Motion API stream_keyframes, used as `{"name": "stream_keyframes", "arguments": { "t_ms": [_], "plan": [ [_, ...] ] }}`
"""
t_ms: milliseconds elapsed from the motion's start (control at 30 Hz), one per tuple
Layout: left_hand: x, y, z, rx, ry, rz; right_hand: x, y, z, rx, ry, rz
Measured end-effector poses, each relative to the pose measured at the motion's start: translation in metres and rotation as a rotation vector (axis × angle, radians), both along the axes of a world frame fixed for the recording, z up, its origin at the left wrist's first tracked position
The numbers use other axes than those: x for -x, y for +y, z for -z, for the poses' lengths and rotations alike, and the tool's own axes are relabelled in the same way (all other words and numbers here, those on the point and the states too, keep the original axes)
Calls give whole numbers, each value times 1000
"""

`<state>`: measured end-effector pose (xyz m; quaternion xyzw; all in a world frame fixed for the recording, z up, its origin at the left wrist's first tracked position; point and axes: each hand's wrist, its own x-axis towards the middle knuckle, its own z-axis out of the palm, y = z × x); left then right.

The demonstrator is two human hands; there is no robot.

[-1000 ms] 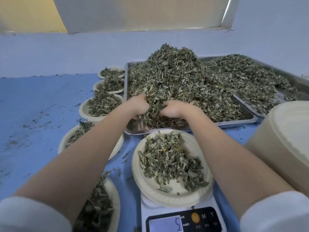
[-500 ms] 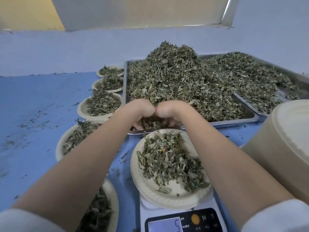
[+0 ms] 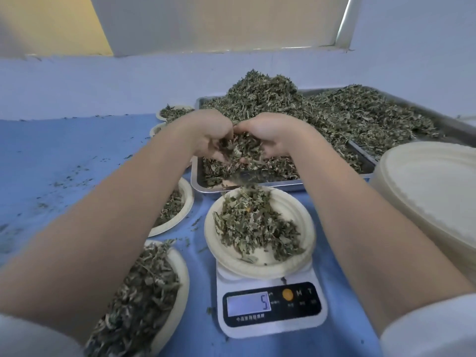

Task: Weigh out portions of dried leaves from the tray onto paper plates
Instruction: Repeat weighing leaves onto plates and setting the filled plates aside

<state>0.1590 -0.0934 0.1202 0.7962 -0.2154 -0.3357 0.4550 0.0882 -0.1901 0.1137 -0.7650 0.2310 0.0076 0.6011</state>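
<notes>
**Weighing run: scoop held over the tray edge, plate on scale part-filled**

Far left: bare blue table top [image 3: 64,155] with scattered leaf crumbs. Next in, a row of filled paper plates runs from near to far along the left side of the tray; the nearest filled plate [image 3: 177,279] is heaped, the second plate [image 3: 186,202] is partly hidden behind the left forearm, and two more show only as rims beyond the wrist. Judged done: at least four portions.

Centre: left hand [image 3: 206,137] and right hand [image 3: 270,135] are cupped together, fingers curled round a shared clump of dried leaves [image 3: 240,150]. The clump sits above the near edge of the steel tray [image 3: 257,188], not yet over the plate. A few flakes appear to be falling from it.

Below the hands: plate on the scale [image 3: 301,220] carries a moderate pile, with bare rim showing on the near and right sides. The scale [image 3: 270,307] display reads a single digit 5; units not legible. Judged: portion in progress, more leaf to be added.

Right: the tray and a second tray [image 3: 438,119] behind it hold large heaps. A stack of empty plates [image 3: 425,202] waits at far right. Judged: many portions remain
</notes>
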Motion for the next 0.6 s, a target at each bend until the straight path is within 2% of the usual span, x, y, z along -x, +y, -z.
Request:
{"name": "stream_keyframes", "arguments": {
  "t_ms": [267,400,467,600],
  "plan": [
    [52,31,-19,-33,-50,157,50,16,-16,451,73,-10],
    [71,46,-13,-332,-188,308,73,24,-9,569,381,-152],
    [75,50,-13,-406,-296,324,82,27,-9,611,496,-168],
    [77,54,-19,-381,-418,237,89,28,-13,672,414,-113]
  ]
}}
